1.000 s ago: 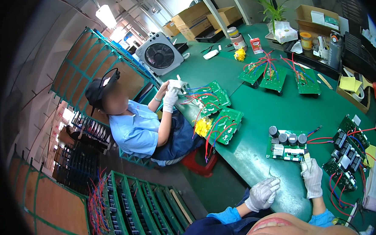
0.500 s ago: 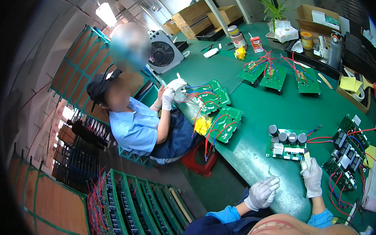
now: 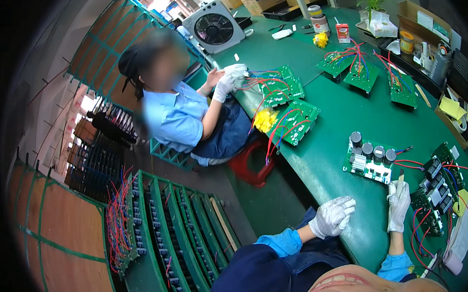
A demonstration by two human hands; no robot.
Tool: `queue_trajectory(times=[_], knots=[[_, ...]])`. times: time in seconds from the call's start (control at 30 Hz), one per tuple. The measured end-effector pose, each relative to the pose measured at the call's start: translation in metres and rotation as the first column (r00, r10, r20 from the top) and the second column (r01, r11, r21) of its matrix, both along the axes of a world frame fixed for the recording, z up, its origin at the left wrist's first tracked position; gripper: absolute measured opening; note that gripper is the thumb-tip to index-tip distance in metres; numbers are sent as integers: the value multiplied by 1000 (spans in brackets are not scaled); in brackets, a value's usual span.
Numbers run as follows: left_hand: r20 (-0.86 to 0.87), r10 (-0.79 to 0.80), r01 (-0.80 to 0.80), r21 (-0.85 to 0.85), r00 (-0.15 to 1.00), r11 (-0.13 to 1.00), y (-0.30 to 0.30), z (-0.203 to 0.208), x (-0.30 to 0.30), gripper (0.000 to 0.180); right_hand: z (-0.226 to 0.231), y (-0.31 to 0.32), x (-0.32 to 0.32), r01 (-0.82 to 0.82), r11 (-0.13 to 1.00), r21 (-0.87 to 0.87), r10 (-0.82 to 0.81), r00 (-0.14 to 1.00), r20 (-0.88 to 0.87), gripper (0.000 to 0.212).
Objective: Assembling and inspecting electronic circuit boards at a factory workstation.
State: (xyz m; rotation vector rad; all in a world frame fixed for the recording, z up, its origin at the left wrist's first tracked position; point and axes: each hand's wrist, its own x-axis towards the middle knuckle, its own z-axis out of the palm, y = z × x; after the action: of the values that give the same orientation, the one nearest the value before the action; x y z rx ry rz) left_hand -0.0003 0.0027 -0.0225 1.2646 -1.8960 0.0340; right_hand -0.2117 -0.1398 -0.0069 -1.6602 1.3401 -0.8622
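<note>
My right hand (image 3: 398, 206), in a white glove, is closed on a slim tan tool (image 3: 400, 179), which looks like a small brush; the glove covers most of it. The tool points up past the lower right corner of a green circuit board (image 3: 353, 163) lying on the bench. That board carries several black cylindrical capacitors, a pale heat sink and red and blue wires. My left hand (image 3: 333, 217), also gloved, hovers at the bench's near edge, left of the right hand. Its fingers are curled together and no object shows in them.
Boards with capacitors (image 3: 434, 183) and loose wires crowd my right side. More wired boards (image 3: 362, 78) lie farther back. On the left, a co-worker (image 3: 175, 114) in a blue shirt sits by two boards (image 3: 294, 121) and a yellow bundle (image 3: 265, 120). A board rack (image 3: 179, 233) stands lower left.
The whole view has shifted. My right hand has drawn slightly back from the board, taking the tool's tip off its lower right corner. My left hand stays curled.
</note>
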Motion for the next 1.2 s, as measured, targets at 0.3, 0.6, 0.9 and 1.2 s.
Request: queue_trajectory(times=[0.3, 0.6, 0.9, 1.2], knots=[[-304, 116, -21, 301, 945, 954, -9, 24, -2, 16, -14, 8, 2, 28, 998, 54, -46, 927, 373, 52], [-890, 349, -113, 330, 294, 937, -60, 29, 37, 36, -7, 0, 3, 46, 999, 24, -51, 931, 362, 38], [-955, 236, 254, 277, 183, 927, -118, 25, 50, 57, 3, -8, 5, -8, 994, 111, -53, 845, 532, 58], [-939, 332, 617, 210, -89, 758, -155, 24, 69, 51, -10, -15, 12, -185, 982, 37, 102, 686, 720, 48]])
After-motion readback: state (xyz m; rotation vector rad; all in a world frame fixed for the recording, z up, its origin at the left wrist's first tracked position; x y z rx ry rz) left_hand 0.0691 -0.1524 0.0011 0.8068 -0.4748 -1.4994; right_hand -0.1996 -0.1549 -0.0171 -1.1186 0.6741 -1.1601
